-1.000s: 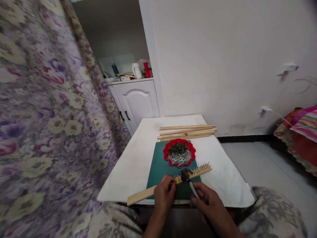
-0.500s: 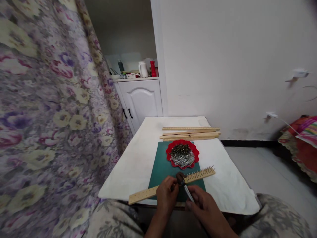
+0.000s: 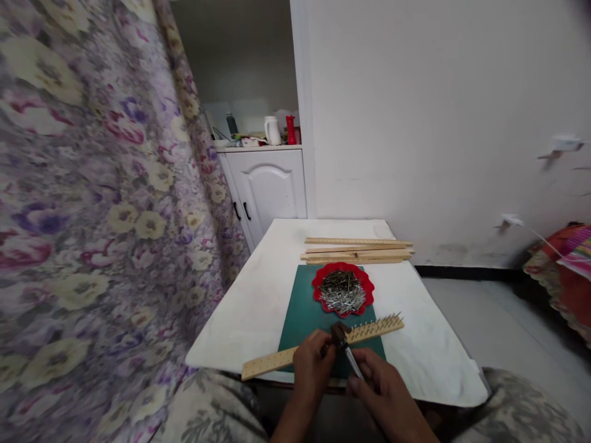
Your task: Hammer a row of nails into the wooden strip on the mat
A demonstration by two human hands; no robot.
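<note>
In my right hand (image 3: 385,391) is a hammer (image 3: 353,363) with a dark head and a silvery shaft. Its head is over the wooden strip, close to the fingertips of my left hand (image 3: 314,362). That hand is closed in a pinch on the strip; whatever sits between its fingers is hidden. The wooden strip (image 3: 269,364) lies slantwise over a green mat (image 3: 295,307). Several nails (image 3: 378,324) stand up from its right part, while its left part shows rows of small holes. Beyond the hammer, a red scalloped dish (image 3: 317,294) holds many loose nails (image 3: 342,291).
Several more wooden strips (image 3: 357,253) lie across the far end of the white-covered table (image 3: 231,326). A floral curtain (image 3: 115,234) hangs on the left. Behind stands a white cabinet (image 3: 272,184) with a white jug (image 3: 272,131) on top.
The whole view has shifted slightly, so everything appears a little further right and lower. Both hands, the hammer and the strip keep nearly the same positions relative to each other.
</note>
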